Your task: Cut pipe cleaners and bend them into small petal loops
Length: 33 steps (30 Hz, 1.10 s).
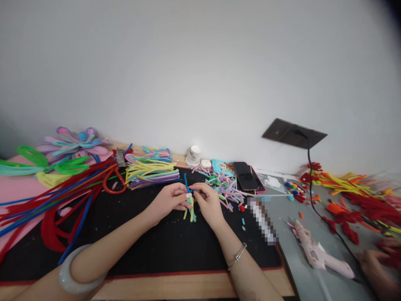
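I'm looking down at the black mat (140,246), and both hands meet just above its middle. The left hand (167,201) is curled, fingertips pinching a small bundle of short pipe-cleaner pieces (191,207), yellow and pale green, hanging down from the grip. The right hand (209,202) closes in from three o'clock, thumb and forefinger pinched on the same bundle at its top, where a blue pipe cleaner (186,182) sticks up toward twelve o'clock. The two hands are touching at the fingertips, neither one spread.

My read: this is the binding step, the blue stem being wound round the neck of the bundle. I can't tell how many turns are on; the fingers cover the spot. The next move, I'd judge, calls for the left pinch to hold the pieces level while the right draws the blue end snug, or the short bits will slip out.

Around them: at ten o'clock a sheaf of yellow and purple stems (152,172), further left long red and blue stems (53,194) and red-handled scissors (114,179). At two o'clock, a scatter of cut pastel pieces (224,184) and a phone (246,175). At four o'clock a pink glue gun (318,253), and another person's hand (377,261) at the right edge.
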{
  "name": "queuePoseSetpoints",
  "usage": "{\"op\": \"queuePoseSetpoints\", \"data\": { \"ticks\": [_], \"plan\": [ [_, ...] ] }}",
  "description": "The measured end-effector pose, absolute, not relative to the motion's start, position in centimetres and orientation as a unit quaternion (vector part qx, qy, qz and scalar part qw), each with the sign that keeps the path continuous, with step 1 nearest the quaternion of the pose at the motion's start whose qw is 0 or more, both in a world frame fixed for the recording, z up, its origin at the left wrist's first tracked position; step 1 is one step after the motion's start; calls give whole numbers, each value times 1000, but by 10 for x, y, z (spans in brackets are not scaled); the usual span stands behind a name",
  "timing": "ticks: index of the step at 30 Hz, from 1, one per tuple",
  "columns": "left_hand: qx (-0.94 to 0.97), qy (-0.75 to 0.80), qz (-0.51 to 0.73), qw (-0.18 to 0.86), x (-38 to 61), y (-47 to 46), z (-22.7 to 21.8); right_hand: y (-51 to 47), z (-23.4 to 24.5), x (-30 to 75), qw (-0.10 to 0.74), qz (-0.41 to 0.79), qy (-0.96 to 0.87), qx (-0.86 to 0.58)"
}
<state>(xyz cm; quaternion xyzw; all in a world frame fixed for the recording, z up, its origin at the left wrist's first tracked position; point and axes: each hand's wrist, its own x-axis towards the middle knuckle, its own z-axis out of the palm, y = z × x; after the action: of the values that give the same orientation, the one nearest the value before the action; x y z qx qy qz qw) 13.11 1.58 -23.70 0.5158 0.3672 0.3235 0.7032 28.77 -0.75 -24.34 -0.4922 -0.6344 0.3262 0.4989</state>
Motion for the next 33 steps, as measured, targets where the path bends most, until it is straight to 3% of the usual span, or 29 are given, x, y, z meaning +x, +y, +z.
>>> {"op": "queuePoseSetpoints", "data": {
  "ticks": [19, 29, 33],
  "plan": [
    [490, 388, 323, 710, 132, 14, -234, -8, -243, 286, 496, 280, -653, -500],
    [530, 381, 344, 675, 134, 14, -235, -12, -238, 285, 478, 233, -679, -506],
    [602, 372, 371, 601, 132, 14, -236, -12, -241, 286, 449, 225, -659, -559]
  ]
}}
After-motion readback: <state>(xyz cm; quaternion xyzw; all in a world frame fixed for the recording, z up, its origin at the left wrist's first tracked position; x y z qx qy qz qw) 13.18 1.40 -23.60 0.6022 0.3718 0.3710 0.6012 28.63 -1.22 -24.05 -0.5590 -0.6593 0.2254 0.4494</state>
